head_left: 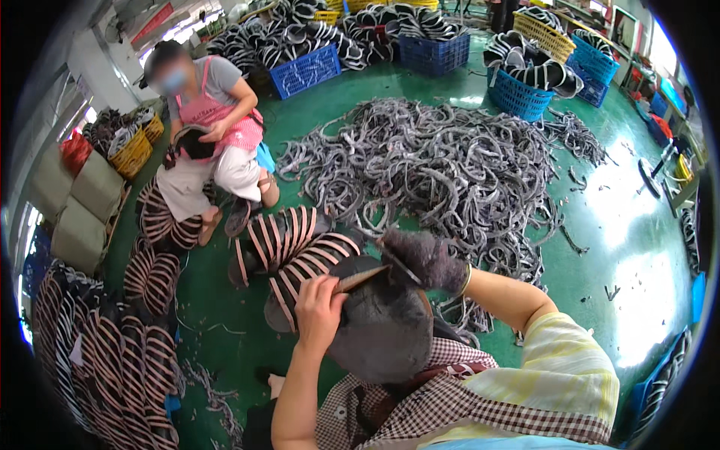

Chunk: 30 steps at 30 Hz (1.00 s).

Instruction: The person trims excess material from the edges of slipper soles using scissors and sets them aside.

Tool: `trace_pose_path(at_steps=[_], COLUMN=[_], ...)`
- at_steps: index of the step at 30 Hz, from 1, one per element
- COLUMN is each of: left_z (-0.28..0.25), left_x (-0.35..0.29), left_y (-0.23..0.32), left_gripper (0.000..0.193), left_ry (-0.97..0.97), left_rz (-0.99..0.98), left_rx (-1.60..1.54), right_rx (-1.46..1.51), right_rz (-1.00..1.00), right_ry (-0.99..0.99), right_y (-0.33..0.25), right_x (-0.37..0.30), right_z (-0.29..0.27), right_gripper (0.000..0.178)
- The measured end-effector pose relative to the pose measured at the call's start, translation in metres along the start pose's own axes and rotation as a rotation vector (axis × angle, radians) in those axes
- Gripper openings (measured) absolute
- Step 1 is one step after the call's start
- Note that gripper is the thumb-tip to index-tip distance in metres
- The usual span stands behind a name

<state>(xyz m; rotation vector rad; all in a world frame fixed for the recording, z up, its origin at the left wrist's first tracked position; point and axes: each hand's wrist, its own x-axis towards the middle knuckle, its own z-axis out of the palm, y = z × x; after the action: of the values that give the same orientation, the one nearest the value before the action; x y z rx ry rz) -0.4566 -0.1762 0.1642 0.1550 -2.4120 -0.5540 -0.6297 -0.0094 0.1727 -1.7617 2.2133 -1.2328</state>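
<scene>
A large dark grey rounded piece [382,337], like a boot or moulded shell, rests over my lap. A pale tan inner side shows at its upper edge. My left hand [319,309] is closed on that edge, thumb and fingers pinching it. In a dark knitted glove, my right hand [427,261] is closed at the top of the piece. A thin, shiny, blade-like tool [403,268] shows under its fingers; its exact kind is unclear. Just beyond lie nested black pieces with pink-tan rims [296,244].
A big heap of curled grey strips [435,157] covers the green floor ahead. Rows of nested black pieces [120,360] lie at left. A seated co-worker [214,112] in a pink apron handles a dark piece. Filled blue baskets [521,96] stand at the back.
</scene>
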Motion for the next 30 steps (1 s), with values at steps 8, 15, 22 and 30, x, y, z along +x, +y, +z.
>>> trace_pose_path(at_steps=[8,15,22,30], left_z=[0.003,0.005,0.002,-0.025], left_x=[0.01,-0.04,-0.065,-0.041], left_y=[-0.029,-0.077,-0.077,-0.055], left_gripper=[0.01,0.008,0.011,0.037], left_ry=[-0.371,-0.395,-0.142,0.273], left_rz=[-0.213,-0.325,-0.781,-1.087], left_rx=[-0.085,-0.316,-0.822,-1.407], right_rx=[0.066,0.317,0.752,1.087], right_rz=[-0.22,-0.087,0.476,0.403], right_ry=[-0.07,-0.257,-0.182,0.272], right_y=[0.076,0.069,0.038,-0.011], right_x=[0.001,0.0,-0.022,0.016], right_z=[0.016,0.028,0.027,0.053], right_gripper=[0.052,0.039,0.047,0.037])
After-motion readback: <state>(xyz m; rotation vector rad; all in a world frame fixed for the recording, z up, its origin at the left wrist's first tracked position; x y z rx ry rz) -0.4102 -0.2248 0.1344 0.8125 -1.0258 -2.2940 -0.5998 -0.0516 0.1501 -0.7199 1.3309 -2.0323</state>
